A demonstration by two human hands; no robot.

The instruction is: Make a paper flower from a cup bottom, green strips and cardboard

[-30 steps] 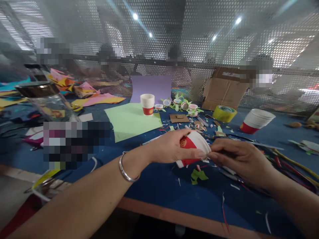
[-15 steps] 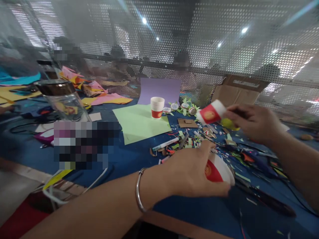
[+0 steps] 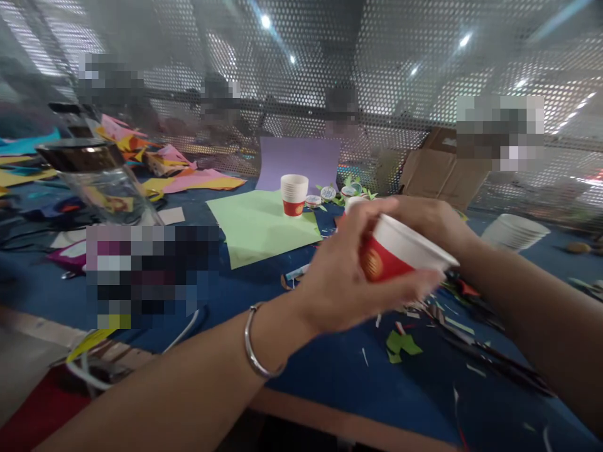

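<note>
My left hand [image 3: 343,276], a silver bangle on its wrist, wraps round a red and white paper cup [image 3: 400,251] held in the air above the blue table [image 3: 282,326]. My right hand [image 3: 431,220] is behind the cup, curled at its far side and touching it. Whether a second cup sits in the right hand is hidden by the first cup. Both hands hover over scattered paper scraps [image 3: 400,342].
A light green sheet [image 3: 261,226] lies beyond the hands, with a stack of small cups [image 3: 293,194] and a purple sheet [image 3: 299,164] behind it. A second cup stack [image 3: 513,231] lies at right near a cardboard box [image 3: 440,169]. A glass jar [image 3: 98,182] stands left. Perforated metal screen at the back.
My right hand, which had carried a cup out to the far right, has come back to the left hand. The left hand has lifted its cup off the table.
</note>
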